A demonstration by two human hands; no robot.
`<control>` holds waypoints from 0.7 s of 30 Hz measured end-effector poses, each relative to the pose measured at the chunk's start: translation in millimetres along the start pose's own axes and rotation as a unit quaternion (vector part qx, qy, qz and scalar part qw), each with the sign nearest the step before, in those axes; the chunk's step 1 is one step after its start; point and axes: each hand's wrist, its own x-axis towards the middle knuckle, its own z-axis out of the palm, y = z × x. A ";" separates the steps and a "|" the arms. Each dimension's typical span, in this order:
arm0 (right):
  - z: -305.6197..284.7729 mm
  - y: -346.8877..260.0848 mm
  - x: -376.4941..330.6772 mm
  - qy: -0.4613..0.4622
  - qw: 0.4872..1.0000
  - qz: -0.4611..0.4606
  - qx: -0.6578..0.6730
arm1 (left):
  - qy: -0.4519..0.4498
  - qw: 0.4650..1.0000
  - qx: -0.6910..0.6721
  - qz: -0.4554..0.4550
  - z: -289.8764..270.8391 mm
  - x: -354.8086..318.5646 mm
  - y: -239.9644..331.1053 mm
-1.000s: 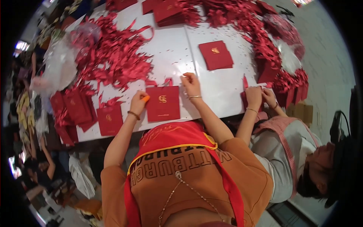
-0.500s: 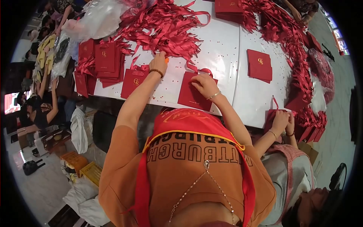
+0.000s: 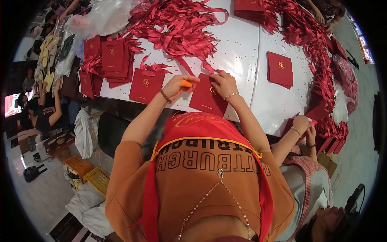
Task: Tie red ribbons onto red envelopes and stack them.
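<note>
1. We see a flat, dark-red rectangular paper bag with a gold emblem (image 3: pixel 207 99) lying slightly tilted on a glossy white table (image 3: pixel 241 72), right in front of the person.
2. To handle it well, we would keep this bag flat, steady its upper edge with one hand, and keep the shiny red satin ribbon (image 3: pixel 207 67) at that edge untwisted.
3. The left hand (image 3: pixel 179 87), wearing an orange finger cover (image 3: pixel 186 83), is at the bag's upper left corner, fingers loosely curved and partly open; we cannot tell whether they grip anything.
4. The right hand (image 3: pixel 225 85) touches the bag's upper right part, fingers bent and close together; we cannot tell whether the tips pinch ribbon.
5. Left of the bag lies a second red bag with a ribbon bow (image 3: pixel 146 89); beyond it, a tangled heap of red ribbons (image 3: pixel 177 36); to its right, a stack of red bags (image 3: pixel 279 70).
</note>
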 end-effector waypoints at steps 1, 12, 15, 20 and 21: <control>-1.3 -1.6 0.5 -0.012 1.000 0.012 -0.016 | 0.000 1.000 -0.003 -0.001 6.9 -1.5 2.9; -10.8 -6.8 14.2 -0.158 0.966 0.159 0.128 | 0.266 0.738 0.575 0.232 16.8 7.8 11.1; -12.9 -6.3 15.4 -0.182 0.958 0.178 0.134 | 0.264 0.582 0.670 0.378 24.1 12.2 4.9; -15.5 -6.0 12.9 -0.187 0.956 0.172 0.147 | 0.139 0.899 0.384 0.158 26.6 17.1 -10.6; -14.5 -5.7 13.0 -0.186 0.958 0.168 0.138 | 0.128 0.930 0.326 0.115 24.8 19.0 -14.7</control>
